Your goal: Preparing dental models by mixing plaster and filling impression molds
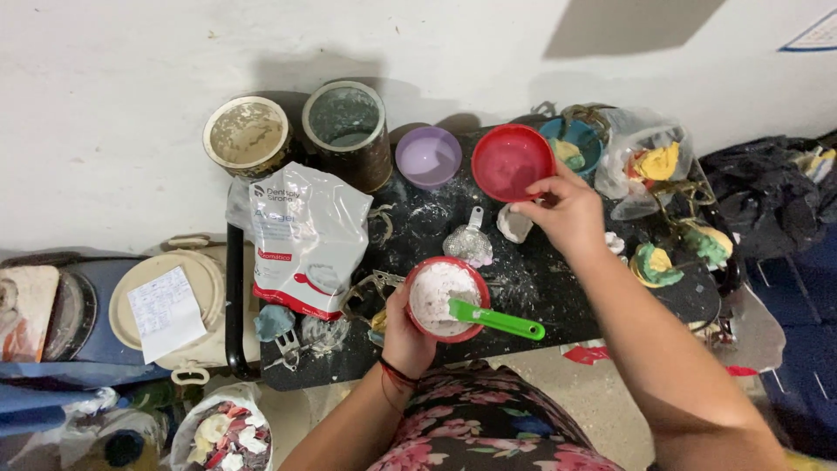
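Closest to the person, the left hand (406,336) holds a red bowl (447,298) from its left side, fingers curled around the rim. The bowl is full of white powder. One green spatula (497,320) lies in the bowl. Its blade sits in the powder and its handle sticks out over the rim, pointing to the right and a bit toward the person.

The bowl is at the near edge of a dark, dusty surface (540,283). Just past the bowl lies one small silver scoop (468,242). To the left lies one white bag (305,237) with a red stripe and a red patch low down. It is a tall shape, lying flat.

Farther out, the right hand (567,209) touches a second red bowl (512,161) at its near rim, fingers bent and close together. That bowl is empty. So there are two red bowls. One purple bowl (428,156) sits left of it, and one blue bowl (572,144) sits right of it.

By the wall stand two round tins (296,135), side by side. Far left, one white paper note (166,312) lies on a round cream lid (206,288).
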